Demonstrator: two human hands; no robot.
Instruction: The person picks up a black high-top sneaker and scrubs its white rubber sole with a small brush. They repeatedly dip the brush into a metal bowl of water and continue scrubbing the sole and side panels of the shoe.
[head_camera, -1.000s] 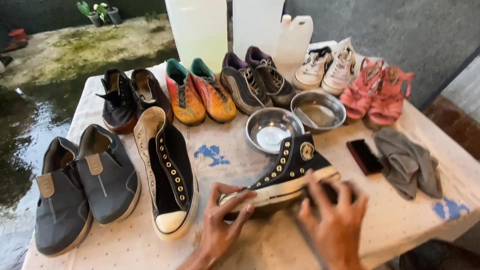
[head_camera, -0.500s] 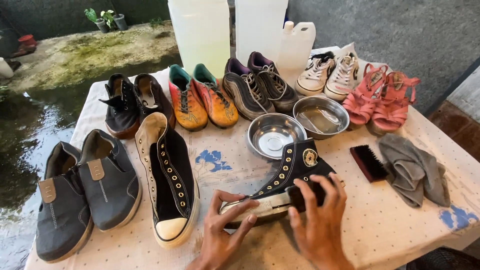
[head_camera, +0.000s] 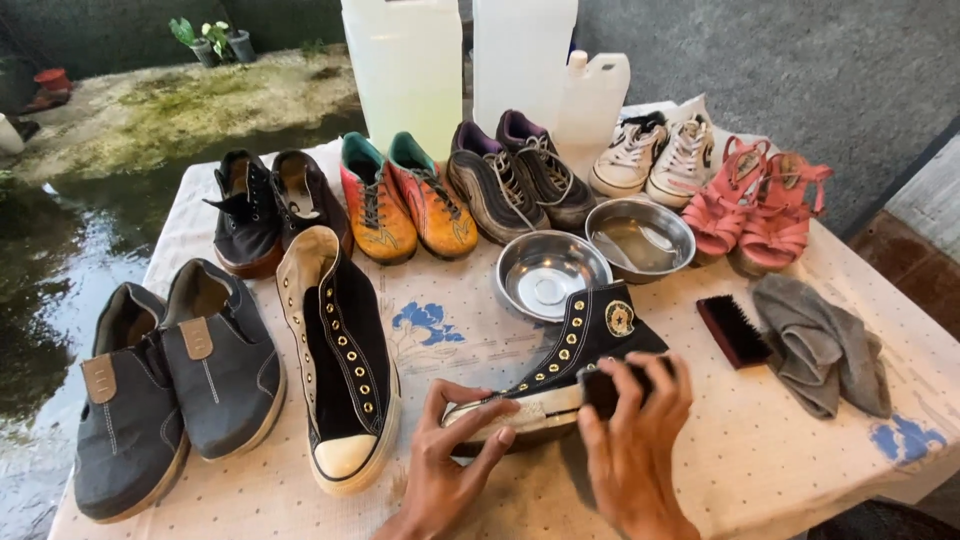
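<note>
Head view: three translucent white jugs (head_camera: 410, 60) stand at the table's (head_camera: 760, 470) far edge. Black high-top sneaker (head_camera: 565, 370) lies on its side, front centre, long axis left-right, toe left. Left hand (head_camera: 450, 455) clamps the toe; right hand (head_camera: 630, 430) grips a dark brush (head_camera: 605, 388) against its sole.

Three translucent white plastic jugs stand at the far edge of the table: a large square jug (head_camera: 408, 65) left, a second tall jug (head_camera: 522, 60) right of it, and a smaller capped jug (head_camera: 592, 100) farthest right; no signs or screens
</note>
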